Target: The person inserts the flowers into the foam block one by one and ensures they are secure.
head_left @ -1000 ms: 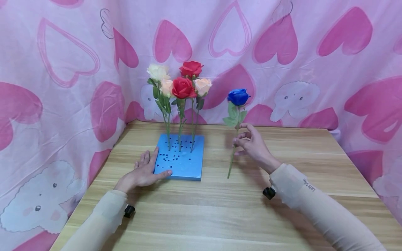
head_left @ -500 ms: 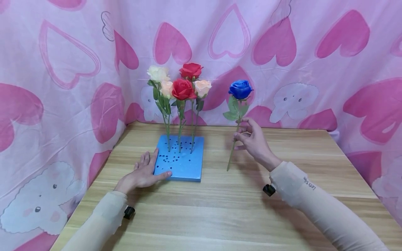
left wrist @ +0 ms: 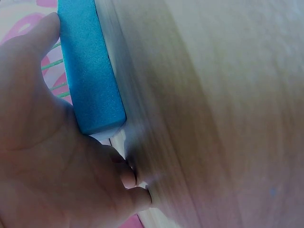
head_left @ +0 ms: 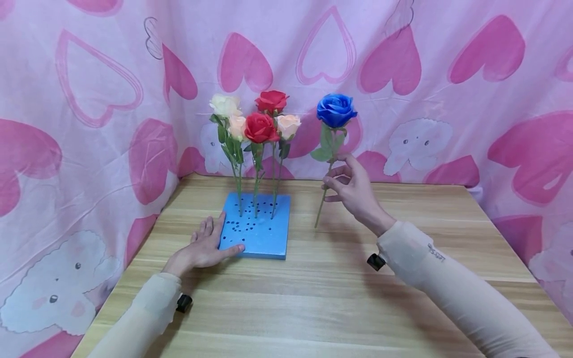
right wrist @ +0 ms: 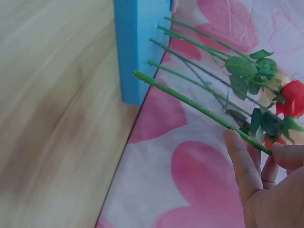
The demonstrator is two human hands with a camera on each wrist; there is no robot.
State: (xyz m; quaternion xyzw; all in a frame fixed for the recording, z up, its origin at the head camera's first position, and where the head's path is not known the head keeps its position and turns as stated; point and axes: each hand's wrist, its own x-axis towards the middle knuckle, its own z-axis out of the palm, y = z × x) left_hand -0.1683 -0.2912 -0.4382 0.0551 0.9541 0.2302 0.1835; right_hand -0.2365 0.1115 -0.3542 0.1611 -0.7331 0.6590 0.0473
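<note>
A blue rose (head_left: 336, 110) is in my right hand (head_left: 358, 194), which pinches its green stem (right wrist: 199, 107) below the leaves. The rose leans a little, its lower stem end pointing down and left over the table. To its left lies a blue foam block (head_left: 266, 241) dotted with small holes. My left hand (head_left: 203, 248) rests at the block's left front corner, thumb on its top edge and fingers spread along its side. Standing in the block are two red roses (head_left: 261, 128), a white rose (head_left: 225, 105) and two peach roses (head_left: 288, 126).
The wooden table (head_left: 277, 308) reaches back to a pink curtain (head_left: 286, 44) printed with hearts, which also closes off both sides. The standing stems crowd the rear half of the block; its holes continue toward the front.
My right hand has raised the blue rose and shifted slightly left, so its stem end is higher and closer to the block. My left hand stays where it was.
</note>
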